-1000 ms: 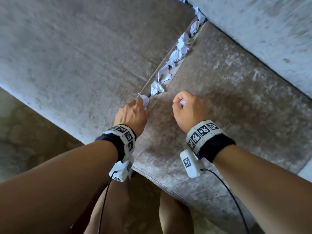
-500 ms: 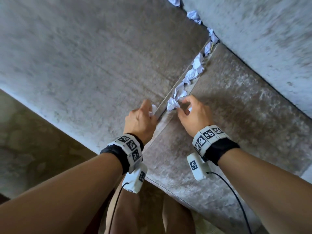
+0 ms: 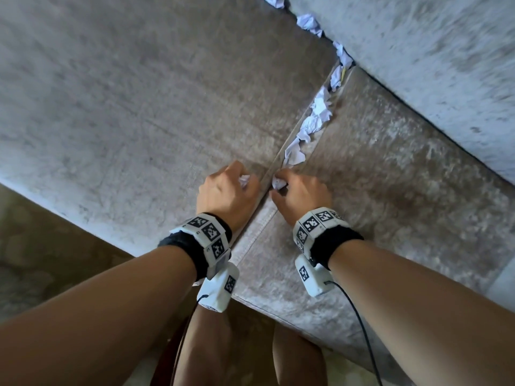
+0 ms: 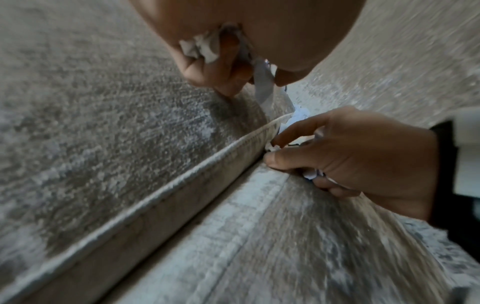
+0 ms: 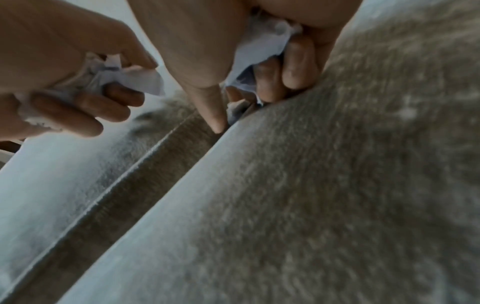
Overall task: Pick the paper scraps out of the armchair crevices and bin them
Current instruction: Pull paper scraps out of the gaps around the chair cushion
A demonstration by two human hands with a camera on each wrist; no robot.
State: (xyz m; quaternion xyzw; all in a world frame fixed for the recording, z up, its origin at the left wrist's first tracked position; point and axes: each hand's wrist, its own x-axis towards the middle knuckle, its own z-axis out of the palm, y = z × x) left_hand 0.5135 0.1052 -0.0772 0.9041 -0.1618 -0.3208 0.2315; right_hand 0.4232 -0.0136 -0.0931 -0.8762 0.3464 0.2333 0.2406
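Your left hand (image 3: 227, 190) clutches crumpled white scraps (image 3: 244, 180), your right hand (image 3: 302, 195) pinches another wad (image 3: 278, 183) at the velvety crevice (image 3: 274, 165), more crumpled paper (image 3: 312, 123) just beyond.

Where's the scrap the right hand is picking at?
In the head view, the scrap sits mid-frame in the crevice at the right hand fingertips, just right of the left hand.

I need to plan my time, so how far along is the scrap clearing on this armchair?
Early to midway. Done: the crevice stretch nearest the person shows no paper. In hand: the left hand grips collected scraps, and the right hand holds more while pinching a scrap at the seam. Left: a line of crumpled scraps up the side crevice, more along the back crevice, then binning; no bin is in view.
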